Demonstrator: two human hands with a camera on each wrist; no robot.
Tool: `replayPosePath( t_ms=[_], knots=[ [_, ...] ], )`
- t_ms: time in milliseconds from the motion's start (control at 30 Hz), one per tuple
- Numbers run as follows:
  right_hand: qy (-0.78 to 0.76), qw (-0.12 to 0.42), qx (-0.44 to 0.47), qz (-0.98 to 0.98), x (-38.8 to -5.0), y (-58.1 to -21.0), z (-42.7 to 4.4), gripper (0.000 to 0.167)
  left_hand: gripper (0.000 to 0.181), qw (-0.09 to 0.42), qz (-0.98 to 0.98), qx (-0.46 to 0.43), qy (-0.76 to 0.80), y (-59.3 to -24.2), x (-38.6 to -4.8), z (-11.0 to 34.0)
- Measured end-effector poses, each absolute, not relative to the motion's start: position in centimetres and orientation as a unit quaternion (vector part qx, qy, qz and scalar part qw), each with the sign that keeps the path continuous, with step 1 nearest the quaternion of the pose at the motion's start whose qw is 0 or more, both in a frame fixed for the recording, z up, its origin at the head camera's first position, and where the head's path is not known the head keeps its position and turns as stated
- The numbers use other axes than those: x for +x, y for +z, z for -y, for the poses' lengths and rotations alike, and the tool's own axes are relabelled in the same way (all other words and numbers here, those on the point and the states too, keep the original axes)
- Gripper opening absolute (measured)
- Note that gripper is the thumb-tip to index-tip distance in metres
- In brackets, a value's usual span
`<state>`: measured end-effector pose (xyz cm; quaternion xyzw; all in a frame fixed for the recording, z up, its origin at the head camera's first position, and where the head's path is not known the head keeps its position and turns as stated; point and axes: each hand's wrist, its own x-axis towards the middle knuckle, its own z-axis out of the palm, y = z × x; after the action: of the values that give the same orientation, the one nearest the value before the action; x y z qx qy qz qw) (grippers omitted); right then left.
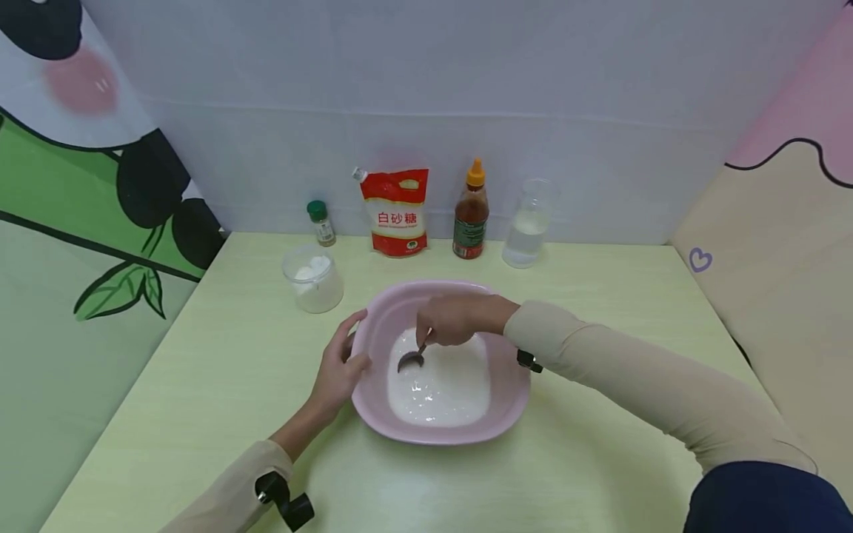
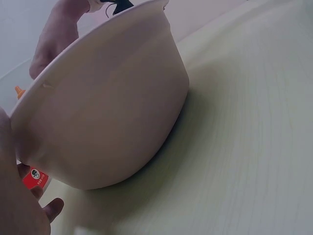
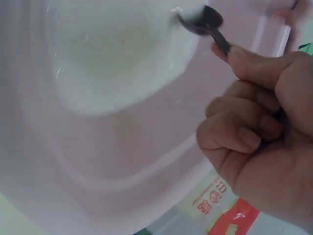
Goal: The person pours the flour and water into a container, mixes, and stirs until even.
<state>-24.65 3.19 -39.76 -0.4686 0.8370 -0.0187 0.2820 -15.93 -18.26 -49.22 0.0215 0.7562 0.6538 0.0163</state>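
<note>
A pink plastic basin (image 1: 509, 403) holding a glossy white liquid (image 1: 453, 389) sits on the table. My left hand (image 1: 341, 366) holds the basin's left side, with the thumb at the rim; in the left wrist view several fingers (image 2: 54, 209) show beside its outer wall. Over the basin, my right hand (image 1: 456, 318) grips a dark spoon (image 1: 411, 360) by its handle. The right wrist view shows the curled fingers (image 3: 234, 122) around the handle and the spoon's bowl (image 3: 208, 19) at the liquid, partly blurred. The handle's end is hidden in the hand.
Behind the basin stand a green-capped small jar (image 1: 322, 222), a red and white sugar pouch (image 1: 397, 215), a sauce bottle with an orange cap (image 1: 470, 215) and a clear bottle of liquid (image 1: 528, 229). A clear cup with white contents (image 1: 315, 281) is at the basin's upper left.
</note>
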Motion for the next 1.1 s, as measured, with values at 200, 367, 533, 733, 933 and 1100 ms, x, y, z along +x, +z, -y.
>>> replayPosePath(
  t_ms=[200, 367, 533, 733, 933, 1100],
  knots=[
    [0.031, 0.356, -0.444, -0.822, -22.6, -39.2, -3.0, 0.022, 0.076, 0.02, -0.763, 0.013, 0.646, -49.1, -16.1, 18.4],
    [0.006, 0.316, -0.462, -0.828, -22.7, -39.6, -2.6, 0.022, 0.076, 0.016, -0.762, 0.019, 0.647, -49.2, -16.0, 18.4],
    [0.012, 0.219, -0.456, -0.862, -24.3, -40.0, -2.9, 0.026, 0.076, 0.011, -0.76, 0.025, 0.649, -49.6, -16.1, 18.3],
    [0.017, 0.178, -0.405, -0.897, -25.7, -39.7, -4.4, 0.022, 0.077, 0.012, -0.761, 0.023, 0.648, -49.6, -16.2, 18.1],
    [0.041, 0.2, -0.382, -0.901, -25.7, -38.9, -5.9, 0.017, 0.076, 0.013, -0.763, 0.022, 0.646, -49.4, -16.2, 18.1],
    [0.041, 0.295, -0.395, -0.869, -24.8, -38.7, -6.3, 0.02, 0.076, 0.012, -0.763, 0.021, 0.646, -49.5, -16.2, 18.2]
  ],
)
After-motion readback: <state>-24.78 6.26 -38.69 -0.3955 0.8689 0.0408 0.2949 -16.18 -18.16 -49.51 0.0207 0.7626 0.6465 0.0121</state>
